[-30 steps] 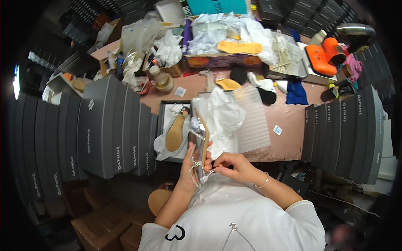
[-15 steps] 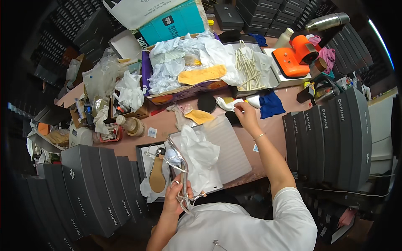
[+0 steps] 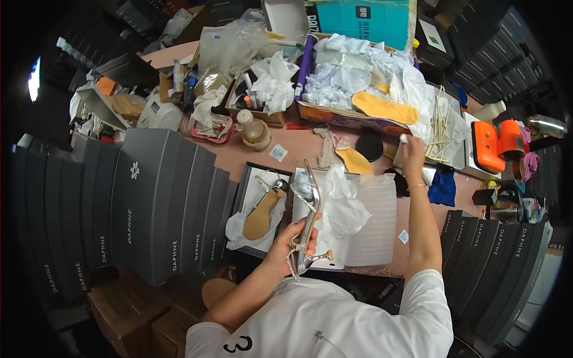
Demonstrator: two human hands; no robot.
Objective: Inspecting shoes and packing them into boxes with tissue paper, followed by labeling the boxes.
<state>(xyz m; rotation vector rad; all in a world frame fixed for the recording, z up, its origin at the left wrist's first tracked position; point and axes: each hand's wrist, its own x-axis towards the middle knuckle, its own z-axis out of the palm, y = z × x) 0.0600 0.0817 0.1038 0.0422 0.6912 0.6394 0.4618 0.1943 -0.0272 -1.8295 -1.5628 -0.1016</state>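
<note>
My left hand [image 3: 287,246] grips a silver strappy high-heeled sandal [image 3: 311,206] in front of my chest, above the open shoe box. The other sandal [image 3: 259,219], tan sole upward, lies on white tissue in the dark box [image 3: 243,179]. Crumpled white tissue paper [image 3: 343,209] and a translucent foam sheet [image 3: 379,235] spread just right of the held sandal. Farther off, my right hand [image 3: 413,158] pinches a small white wad [image 3: 404,138] at its fingertips; its material is too small to tell. Near that hand are a blue cloth [image 3: 442,186] and a round black pad [image 3: 369,147].
A carton [image 3: 352,116] full of crumpled paper, with a yellow pad [image 3: 385,107], stands at the back. White sticks [image 3: 440,128] and an orange device [image 3: 488,146] are right of it. A capped bottle [image 3: 255,131] stands left. Stacked grey shoe boxes [image 3: 158,203] flank both sides.
The view has swung left, so the scene appears farther right. My right hand has lifted a small white wad from the tabletop items. My left hand still holds the sandal.
</note>
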